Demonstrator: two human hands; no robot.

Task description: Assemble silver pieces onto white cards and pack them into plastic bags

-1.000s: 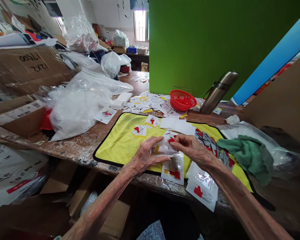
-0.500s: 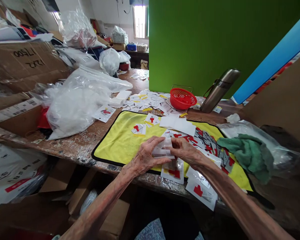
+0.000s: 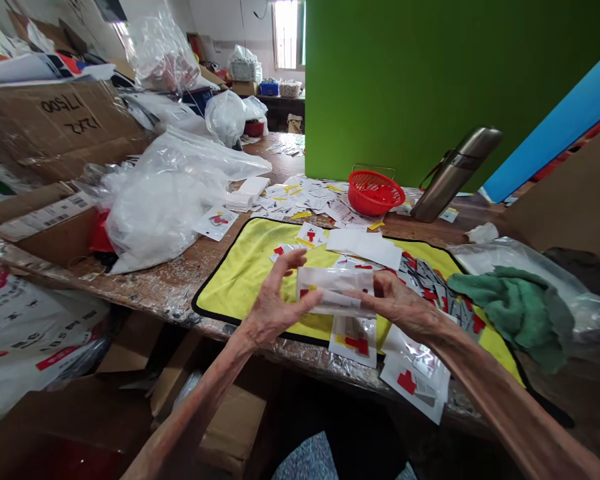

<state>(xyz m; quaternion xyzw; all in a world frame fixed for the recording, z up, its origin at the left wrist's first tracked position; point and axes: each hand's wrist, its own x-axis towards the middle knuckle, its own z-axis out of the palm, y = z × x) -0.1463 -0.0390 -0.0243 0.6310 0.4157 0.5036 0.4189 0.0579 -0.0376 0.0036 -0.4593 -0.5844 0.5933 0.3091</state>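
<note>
A clear and white plastic packet (image 3: 333, 290) is held above the yellow cloth (image 3: 230, 280), with its long side running left to right. My right hand (image 3: 400, 303) grips the packet's right end between thumb and fingers. At the other end, my left hand (image 3: 275, 303) has its thumb and fingers spread apart, the thumb at the packet's lower left corner. Just below lies a filled packet (image 3: 354, 341) with a red piece in it. Another packet with a red piece (image 3: 414, 383) overhangs the table edge to the right.
White slips (image 3: 365, 248) and a pile of red and grey pieces (image 3: 427, 283) lie on the cloth. Behind are a red basket (image 3: 375, 193) and a steel flask (image 3: 455, 175). A green rag (image 3: 510, 310) lies right, a big plastic bag (image 3: 155, 200) left.
The packet has been lifted and turned lengthwise, its right end in my right hand. My left hand has moved left and its fingers have spread. The view has shifted slightly.
</note>
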